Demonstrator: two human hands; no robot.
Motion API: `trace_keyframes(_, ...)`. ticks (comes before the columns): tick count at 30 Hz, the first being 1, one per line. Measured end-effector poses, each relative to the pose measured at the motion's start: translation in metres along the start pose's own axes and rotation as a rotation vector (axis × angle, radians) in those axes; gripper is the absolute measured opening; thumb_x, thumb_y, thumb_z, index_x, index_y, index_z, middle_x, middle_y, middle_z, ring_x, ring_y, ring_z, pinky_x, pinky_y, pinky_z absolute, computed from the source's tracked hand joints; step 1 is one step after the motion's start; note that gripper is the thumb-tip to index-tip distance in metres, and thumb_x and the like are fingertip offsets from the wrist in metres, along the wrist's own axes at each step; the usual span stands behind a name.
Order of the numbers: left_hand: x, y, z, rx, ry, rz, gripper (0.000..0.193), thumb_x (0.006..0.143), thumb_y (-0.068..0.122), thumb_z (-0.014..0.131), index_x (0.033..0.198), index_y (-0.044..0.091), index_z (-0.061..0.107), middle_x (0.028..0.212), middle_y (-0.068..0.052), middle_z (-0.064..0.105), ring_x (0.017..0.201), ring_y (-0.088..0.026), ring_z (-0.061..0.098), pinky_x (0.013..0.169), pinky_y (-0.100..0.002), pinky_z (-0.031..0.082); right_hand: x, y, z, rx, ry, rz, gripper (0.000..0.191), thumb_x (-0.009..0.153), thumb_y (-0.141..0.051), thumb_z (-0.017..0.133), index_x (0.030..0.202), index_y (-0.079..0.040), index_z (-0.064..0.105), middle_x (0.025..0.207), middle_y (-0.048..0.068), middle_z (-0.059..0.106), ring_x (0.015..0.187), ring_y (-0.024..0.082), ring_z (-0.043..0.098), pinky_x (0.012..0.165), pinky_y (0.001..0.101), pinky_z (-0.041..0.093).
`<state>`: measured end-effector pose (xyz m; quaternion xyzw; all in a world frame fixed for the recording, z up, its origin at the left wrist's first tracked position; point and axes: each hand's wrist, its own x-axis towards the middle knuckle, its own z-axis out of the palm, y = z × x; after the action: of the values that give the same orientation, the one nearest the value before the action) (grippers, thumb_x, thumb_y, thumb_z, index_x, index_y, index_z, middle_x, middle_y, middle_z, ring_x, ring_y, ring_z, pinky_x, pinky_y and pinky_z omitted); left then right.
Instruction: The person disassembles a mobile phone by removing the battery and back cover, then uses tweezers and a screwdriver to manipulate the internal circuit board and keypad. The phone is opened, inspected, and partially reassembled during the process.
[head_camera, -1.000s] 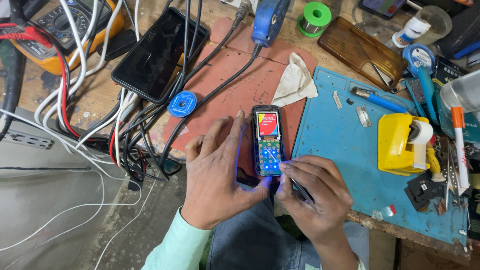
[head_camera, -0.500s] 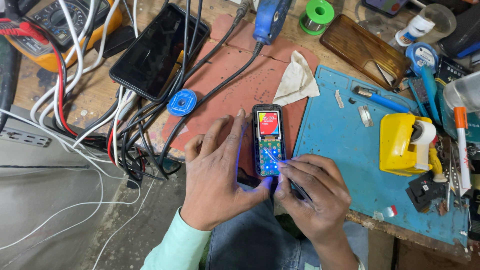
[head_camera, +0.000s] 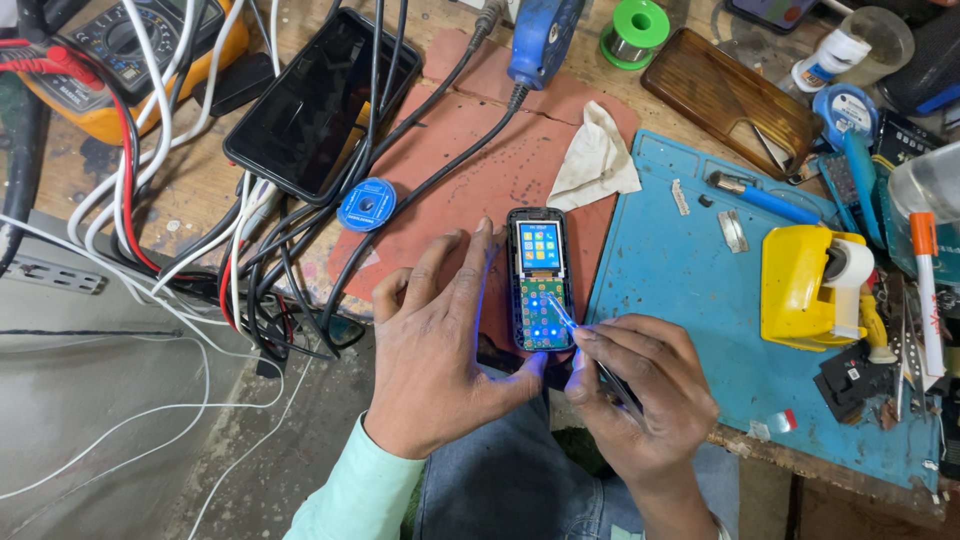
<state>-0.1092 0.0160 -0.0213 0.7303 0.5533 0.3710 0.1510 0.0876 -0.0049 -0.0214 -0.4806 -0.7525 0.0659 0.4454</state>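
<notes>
1. Hardly anything is shifting since the earlier frames: both hands are staying on the small phone, the tweezers' tip sitting at the same spot on its keypad board.
2. Right hand (head_camera: 640, 395) is pinching a pair of tweezers (head_camera: 590, 355), fingers closed together around the shaft; the tip is touching the lower exposed board of the opened keypad phone (head_camera: 540, 280).
3. Left hand (head_camera: 440, 350) is lying flat just left of that pinch, fingers spread apart and resting beside the phone's left edge, thumb pressing near its bottom end; it is clamping nothing, only steadying.
4. Phone is lying upright between the two hands, its small screen lit above the tweezers' tip, resting on a reddish mat (head_camera: 470, 170).
5. Just right of the grip, a blue work mat (head_camera: 680, 280) is carrying small metal parts, a blue-handled tool (head_camera: 765, 198) and a yellow tape dispenser (head_camera: 812, 285).
6. Beyond the phone, a crumpled white cloth (head_camera: 595, 160) is lying on the reddish mat.
7. Further left of the grip, a blue round disc (head_camera: 366, 205) is sitting among black and white cables (head_camera: 250, 270), with a dark smartphone (head_camera: 320, 100) lying face up under them.
8. Farthest off, an orange multimeter (head_camera: 120, 60), a green solder spool (head_camera: 636, 30) and a brown case (head_camera: 730, 100) are lying along the bench's back.
</notes>
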Motion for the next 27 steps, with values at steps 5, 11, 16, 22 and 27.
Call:
trace_keyframes(5,-0.0001,-0.0007,0.0004,0.006,0.017,0.009,0.114,0.061,0.046,0.08,0.154,-0.005,0.036,0.136,-0.013,0.066,0.142,-0.032,0.044,0.11,-0.046,0.026,0.0009,-0.0003,0.002,-0.007,0.017,-0.028,0.027,0.079,-0.016,0.085,0.102,-0.004,0.075,0.099,0.008,0.075,0.101,0.026,0.07,0.088,0.0365,0.059)
trace_keyframes(11,-0.0002,-0.0011,-0.0004,0.005,0.011,0.001,0.114,0.062,0.046,0.08,0.154,-0.005,0.036,0.133,-0.012,0.067,0.142,-0.032,0.045,0.111,-0.046,0.026,0.0027,-0.0018,0.0014,-0.017,-0.009,-0.031,0.025,0.081,-0.015,0.084,0.101,-0.003,0.074,0.1,0.009,0.076,0.101,0.026,0.071,0.089,0.0373,0.06)
trace_keyframes(16,0.0002,0.0003,0.0,0.006,0.016,0.002,0.114,0.062,0.047,0.079,0.153,-0.005,0.037,0.134,-0.013,0.067,0.142,-0.032,0.045,0.11,-0.046,0.026,0.0038,-0.0016,0.0007,-0.047,-0.029,-0.034,0.025,0.08,-0.012,0.084,0.101,-0.003,0.074,0.098,0.008,0.076,0.103,0.026,0.071,0.091,0.0376,0.059)
trace_keyframes(22,0.0005,0.0004,0.0,0.008,0.007,-0.006,0.113,0.062,0.047,0.08,0.153,-0.005,0.037,0.134,-0.014,0.067,0.143,-0.032,0.044,0.111,-0.046,0.026,0.0043,-0.0017,0.0019,-0.063,-0.039,-0.034,0.025,0.077,-0.012,0.085,0.1,-0.005,0.077,0.095,0.007,0.076,0.103,0.025,0.069,0.09,0.0363,0.059)
trace_keyframes(27,0.0014,0.0006,0.001,0.012,0.015,0.0,0.113,0.062,0.047,0.08,0.154,-0.005,0.037,0.135,-0.014,0.066,0.143,-0.032,0.045,0.111,-0.045,0.027,0.0052,-0.0011,0.0011,-0.072,-0.051,-0.033,0.024,0.078,-0.013,0.084,0.101,-0.007,0.078,0.095,0.006,0.077,0.104,0.024,0.068,0.089,0.0355,0.058)
